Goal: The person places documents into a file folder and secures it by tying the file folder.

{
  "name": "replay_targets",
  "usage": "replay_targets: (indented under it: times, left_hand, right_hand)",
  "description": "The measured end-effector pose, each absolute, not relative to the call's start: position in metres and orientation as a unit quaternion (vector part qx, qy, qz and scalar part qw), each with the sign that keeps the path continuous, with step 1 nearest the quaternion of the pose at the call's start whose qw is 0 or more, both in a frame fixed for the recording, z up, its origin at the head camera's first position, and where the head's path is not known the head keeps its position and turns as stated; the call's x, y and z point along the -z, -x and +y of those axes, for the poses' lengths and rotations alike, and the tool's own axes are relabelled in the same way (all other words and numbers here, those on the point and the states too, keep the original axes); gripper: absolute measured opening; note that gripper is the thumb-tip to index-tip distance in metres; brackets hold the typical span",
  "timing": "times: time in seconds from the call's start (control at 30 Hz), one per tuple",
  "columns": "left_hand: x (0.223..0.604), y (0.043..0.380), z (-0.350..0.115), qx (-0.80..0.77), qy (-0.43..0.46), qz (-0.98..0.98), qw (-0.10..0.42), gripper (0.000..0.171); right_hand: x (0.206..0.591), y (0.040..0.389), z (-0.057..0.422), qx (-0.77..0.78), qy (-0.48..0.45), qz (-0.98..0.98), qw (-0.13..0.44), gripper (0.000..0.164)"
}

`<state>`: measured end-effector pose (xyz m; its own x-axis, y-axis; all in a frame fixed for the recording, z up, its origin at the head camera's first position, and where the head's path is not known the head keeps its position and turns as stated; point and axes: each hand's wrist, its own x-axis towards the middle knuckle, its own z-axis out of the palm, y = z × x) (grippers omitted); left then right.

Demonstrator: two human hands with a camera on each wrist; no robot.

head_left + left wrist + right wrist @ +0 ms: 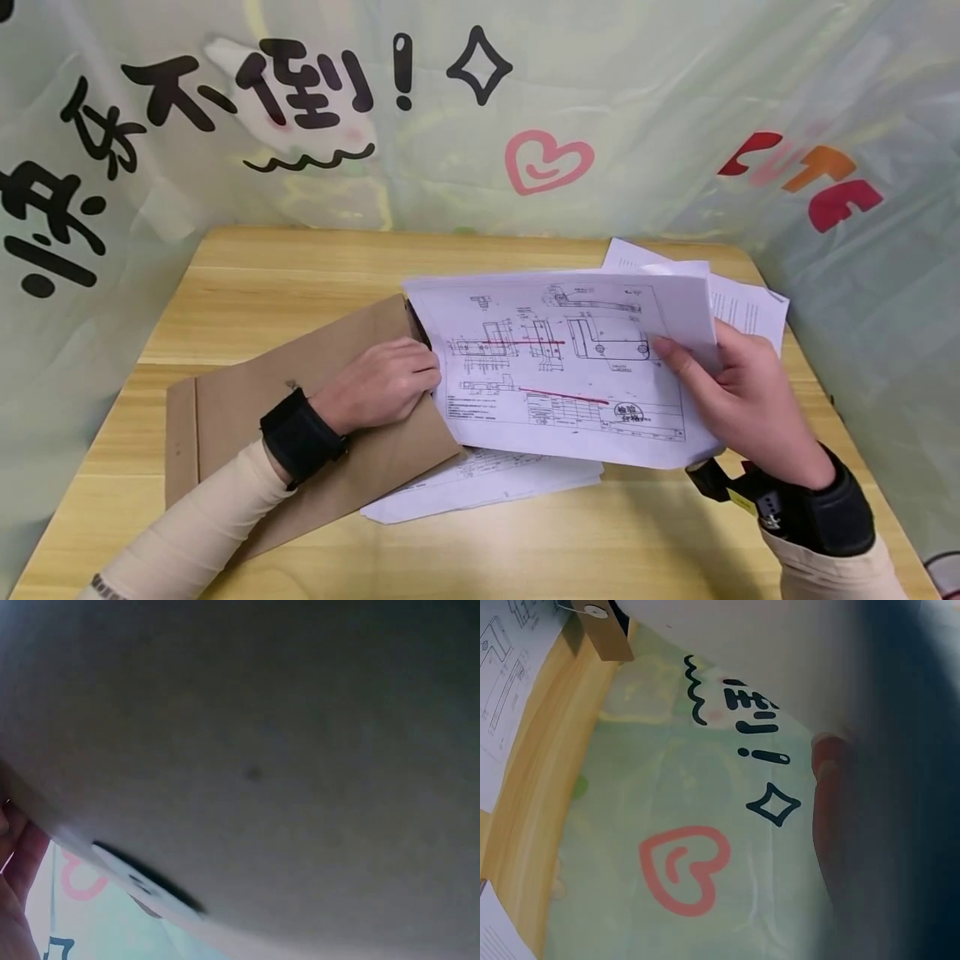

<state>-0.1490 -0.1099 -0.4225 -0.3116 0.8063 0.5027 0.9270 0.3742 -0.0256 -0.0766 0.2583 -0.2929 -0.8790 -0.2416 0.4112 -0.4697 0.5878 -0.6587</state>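
A brown kraft paper envelope (240,408) lies slanted on the left of the table, its surface filling most of the left wrist view. My left hand (382,379) grips its right edge, fingers curled over it. In my right hand (757,400), thumb on top, I hold a stack of sheets (540,367) by its right side; a technical drawing with red lines and a stamp is uppermost. The stack's left edge meets the envelope's edge; whether any sheet is inside cannot be told. In the right wrist view a white button (596,611) shows on the envelope.
More printed sheets (510,479) lie under the held stack near the envelope's lower corner. Other papers (750,312) lie at the back right of the wooden table (315,258). A printed curtain (637,83) stands around the table.
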Motion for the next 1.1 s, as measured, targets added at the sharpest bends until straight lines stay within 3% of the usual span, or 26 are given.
replay_targets:
  times: [0.33,0.57,0.87,1.1]
  left_hand:
    - [0.421,0.146,-0.103,0.133,0.554,-0.793,0.218,0.014]
    - [0.419,0.144,-0.102,0.119,0.563,-0.784,0.232,0.014]
    - [0.414,0.141,-0.100,0.111,0.571,-0.780,0.230,0.018]
    - [0.412,0.140,-0.099,0.113,0.567,-0.783,0.229,0.019]
  right_hand:
    - [0.295,0.081,0.249,-0.394,-0.216,-0.889,0.093,0.047]
    - [0.302,0.093,0.254,-0.372,-0.198,-0.903,0.082,0.038]
    - [0.312,0.114,0.271,-0.419,-0.140,-0.897,-0.023,0.034]
    - [0.317,0.127,0.282,-0.429,-0.125,-0.893,-0.062,0.036]
